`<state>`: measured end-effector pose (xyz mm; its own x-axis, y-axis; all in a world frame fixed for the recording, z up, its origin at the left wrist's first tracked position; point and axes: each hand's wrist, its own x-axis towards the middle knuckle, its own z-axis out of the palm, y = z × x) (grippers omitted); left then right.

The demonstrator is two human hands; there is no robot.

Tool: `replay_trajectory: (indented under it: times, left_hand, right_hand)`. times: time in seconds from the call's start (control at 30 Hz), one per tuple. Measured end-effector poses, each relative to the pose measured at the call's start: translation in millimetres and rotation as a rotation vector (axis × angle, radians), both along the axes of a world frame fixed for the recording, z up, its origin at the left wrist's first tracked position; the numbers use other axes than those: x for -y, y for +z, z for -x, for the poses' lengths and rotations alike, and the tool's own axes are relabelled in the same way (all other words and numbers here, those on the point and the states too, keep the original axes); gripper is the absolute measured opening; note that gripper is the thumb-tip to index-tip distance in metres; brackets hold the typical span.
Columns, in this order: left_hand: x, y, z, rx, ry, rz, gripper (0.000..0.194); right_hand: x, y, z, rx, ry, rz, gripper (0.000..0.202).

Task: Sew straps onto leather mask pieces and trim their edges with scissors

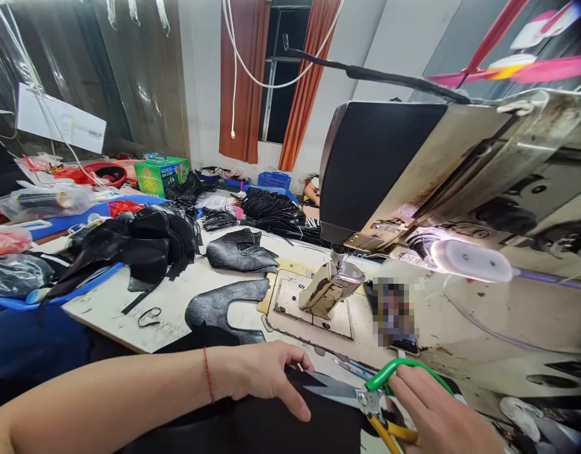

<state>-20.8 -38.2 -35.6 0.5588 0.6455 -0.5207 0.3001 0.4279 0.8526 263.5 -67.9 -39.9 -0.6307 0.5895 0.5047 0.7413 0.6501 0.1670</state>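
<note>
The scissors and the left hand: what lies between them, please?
Nothing lies between: in the head view the scissors have their blade tips right at the left hand, both on the black piece. The right hand holds the handles.

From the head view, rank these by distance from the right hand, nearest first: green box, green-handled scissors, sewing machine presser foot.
1. green-handled scissors: in the right hand itself, bottom right.
2. sewing machine presser foot: up and left of the hand, mid-table.
3. green box: far left, at the table's back.
</note>
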Motion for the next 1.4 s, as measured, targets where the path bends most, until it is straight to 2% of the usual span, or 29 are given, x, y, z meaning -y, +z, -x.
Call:
replay_trajectory:
  times: [0.17,0.33,0.53,0.6,0.67,0.7,0.73,0.77,0.83,0.9,0.93,1.0,1.07,1.13,1.17,1.2,1.27,1.33,1.4]
  left_hand:
    - [-0.2,-1.7,0.2,0.020,-0.013,0.069,0.056]
    - [-1.7,-10.1,0.4,-0.003,-0.033,0.096,0.056]
    - [-4.8,-16.0,-0.4,-0.077,-0.078,0.018,0.058]
    - [-6.3,-16.5,-4.4,-0.131,-0.112,-0.013,0.061]
    - [-8.2,-17.1,-9.5,-0.201,-0.148,-0.034,0.062]
    - [-9.6,-17.1,-11.3,-0.216,-0.170,-0.051,0.061]
    - [-11.4,-16.8,-11.9,-0.211,-0.186,-0.086,0.060]
    - [-13.5,-15.9,-10.8,-0.193,-0.192,-0.143,0.060]
    - [-18.6,-12.4,-3.3,-0.186,-0.177,-0.317,0.061]
    - [-23.0,-8.0,9.2,-0.263,-0.137,-0.469,0.065]
    - [-24.2,-6.5,15.6,-0.297,-0.123,-0.494,0.065]
    - [-24.3,-6.5,25.2,-0.217,-0.108,-0.403,0.060]
    - [-22.0,-10.5,28.0,-0.006,-0.081,-0.230,0.052]
    - [-19.5,-16.6,25.3,0.151,-0.021,-0.091,0.046]
    - [-18.8,-19.4,23.1,0.184,0.017,-0.054,0.044]
    - [-18.5,-21.9,21.0,0.192,0.048,-0.035,0.040]
    - [-19.2,-25.2,18.0,0.196,0.085,-0.022,0.033]
    - [-20.9,-26.7,17.2,0.199,0.099,-0.023,0.032]
    - [-22.5,-27.5,17.7,0.215,0.121,-0.011,0.036]
  right_hand:
    - [-6.0,-7.0,0.2,-0.046,0.009,0.090,0.028]
    - [-6.7,-14.9,1.8,-0.027,0.038,0.102,0.025]
    - [-14.8,-15.2,-27.7,0.072,0.014,0.185,0.027]
    - [-15.6,-7.8,-28.8,0.018,-0.049,0.293,0.023]
    - [-11.2,1.1,-14.6,-0.139,-0.143,0.540,0.011]
    - [-7.5,4.8,-2.8,-0.225,-0.190,0.734,0.012]
    - [-3.4,7.3,10.4,-0.286,-0.220,0.903,0.022]
    - [0.4,8.5,23.4,-0.317,-0.223,0.972,0.027]
    - [4.9,7.4,43.3,-0.367,-0.198,1.022,0.018]
    - [4.4,3.7,51.4,-0.479,-0.200,1.040,0.017]
    - [2.7,1.4,51.7,-0.538,-0.215,1.054,0.019]
    - [-2.0,-4.9,49.0,-0.627,-0.250,1.082,0.024]
    - [-6.4,-14.7,45.2,-0.673,-0.291,1.095,0.027]
    - [-9.0,-28.1,40.7,-0.668,-0.304,1.053,0.028]
    - [-9.3,-35.2,37.6,-0.641,-0.299,0.976,0.027]
    - [-9.0,-41.5,33.8,-0.590,-0.288,0.856,0.024]
    - [-6.8,-49.5,24.0,-0.420,-0.249,0.493,0.015]
    - [-3.9,-49.9,13.6,-0.191,-0.188,0.167,0.021]
    - [-2.2,-45.8,5.5,-0.011,-0.136,0.007,0.022]
